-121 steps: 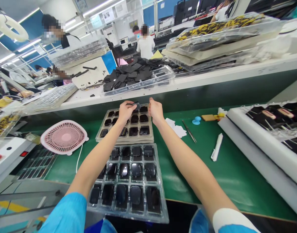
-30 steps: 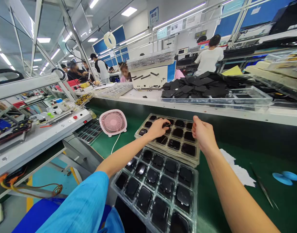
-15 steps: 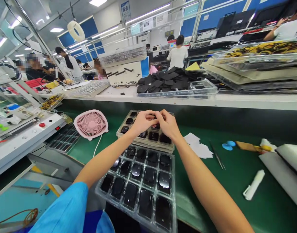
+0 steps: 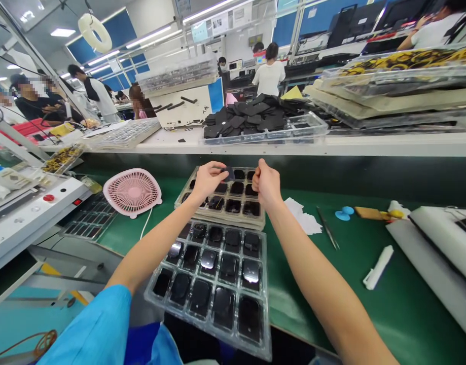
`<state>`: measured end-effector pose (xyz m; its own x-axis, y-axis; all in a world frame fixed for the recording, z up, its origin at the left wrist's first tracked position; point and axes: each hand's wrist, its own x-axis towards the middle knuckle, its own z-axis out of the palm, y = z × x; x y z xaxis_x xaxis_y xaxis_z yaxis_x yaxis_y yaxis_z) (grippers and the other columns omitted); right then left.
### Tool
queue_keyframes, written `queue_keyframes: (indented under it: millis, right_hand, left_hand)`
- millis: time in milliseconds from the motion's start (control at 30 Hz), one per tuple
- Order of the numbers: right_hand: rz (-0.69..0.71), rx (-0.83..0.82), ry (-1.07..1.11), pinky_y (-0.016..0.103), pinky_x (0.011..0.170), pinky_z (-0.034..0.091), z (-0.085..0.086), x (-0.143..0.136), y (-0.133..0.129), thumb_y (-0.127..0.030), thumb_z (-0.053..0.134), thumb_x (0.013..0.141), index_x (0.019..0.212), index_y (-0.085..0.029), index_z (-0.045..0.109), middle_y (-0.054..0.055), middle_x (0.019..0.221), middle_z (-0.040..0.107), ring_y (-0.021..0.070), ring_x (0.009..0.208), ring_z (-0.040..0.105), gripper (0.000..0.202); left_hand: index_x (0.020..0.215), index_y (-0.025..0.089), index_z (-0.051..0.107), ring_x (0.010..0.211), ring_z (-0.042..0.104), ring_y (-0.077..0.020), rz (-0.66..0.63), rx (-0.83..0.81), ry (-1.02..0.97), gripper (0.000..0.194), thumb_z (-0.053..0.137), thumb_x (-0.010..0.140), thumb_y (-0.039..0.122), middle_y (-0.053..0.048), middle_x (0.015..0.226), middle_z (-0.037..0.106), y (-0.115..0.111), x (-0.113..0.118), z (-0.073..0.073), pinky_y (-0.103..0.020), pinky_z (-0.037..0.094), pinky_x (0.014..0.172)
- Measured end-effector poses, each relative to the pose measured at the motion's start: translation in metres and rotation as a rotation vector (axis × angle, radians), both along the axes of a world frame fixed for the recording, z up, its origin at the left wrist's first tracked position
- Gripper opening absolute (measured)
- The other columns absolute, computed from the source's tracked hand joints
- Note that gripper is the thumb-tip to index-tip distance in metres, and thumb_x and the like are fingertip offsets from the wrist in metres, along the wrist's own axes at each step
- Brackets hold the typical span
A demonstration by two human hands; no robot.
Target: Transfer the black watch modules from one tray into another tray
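My left hand [image 4: 207,181] pinches a small dark flat part [image 4: 228,174] above the beige tray [image 4: 219,214] of black parts. My right hand [image 4: 266,184] hovers a short way to the right of the part with its fingers curled closed; whether it holds anything small cannot be made out. Nearer to me lies a clear blister tray [image 4: 263,304] with several glossy black parts in its pockets, on the green mat [image 4: 343,274].
A pink fan [image 4: 132,192] lies left of the trays. White paper scraps [image 4: 303,219], tweezers [image 4: 327,228], a blue disc [image 4: 343,213] and a white marker [image 4: 377,267] lie to the right. White foam trays [image 4: 438,243] stand at far right. The shelf behind carries a bin of black pieces [image 4: 263,124].
My hands were joined over the beige tray half a second ago; they have drawn apart, the left keeping the dark part. The view has shifted slightly.
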<state>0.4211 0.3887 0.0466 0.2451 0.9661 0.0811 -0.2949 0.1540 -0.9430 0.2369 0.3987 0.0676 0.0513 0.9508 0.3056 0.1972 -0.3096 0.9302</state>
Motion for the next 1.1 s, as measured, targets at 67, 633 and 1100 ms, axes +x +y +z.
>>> queue_keyframes:
  millis: [67,633,1100]
  right_hand:
    - [0.083,-0.043,0.178,0.026,0.042,0.014,0.002,0.004,0.002,-0.058,0.049,0.104,0.070,-0.025,0.033,-0.009,0.051,0.024,0.0092,0.044,0.016,0.050]
    - [0.204,-0.014,-0.331,0.028,0.045,0.014,0.006,-0.002,-0.015,-0.066,0.070,0.088,0.063,-0.025,0.029,-0.007,0.052,0.024,0.0083,0.047,0.020,0.063]
    - [0.259,0.084,-1.000,0.032,0.061,0.030,0.006,-0.021,-0.025,-0.069,0.043,0.091,0.059,-0.023,0.037,0.000,0.057,0.037,0.0161,0.060,0.039,0.057]
  left_hand:
    - [0.092,0.017,0.076,0.067,0.067,-0.0184,0.061,0.001,0.112,0.018,0.083,0.076,0.021,-0.005,0.078,0.075,0.016,-0.014,-0.010,-0.032,0.057,0.067]
    - [0.093,0.016,0.077,0.102,0.064,-0.0283,0.181,0.265,1.061,0.020,0.065,0.101,0.029,-0.010,0.094,0.071,-0.028,-0.041,-0.037,-0.041,0.051,0.099]
    - [0.112,0.019,0.068,0.094,0.063,-0.0212,-0.066,0.073,0.701,0.030,0.079,0.084,0.019,-0.004,0.103,0.068,-0.057,-0.050,-0.038,-0.033,0.050,0.086]
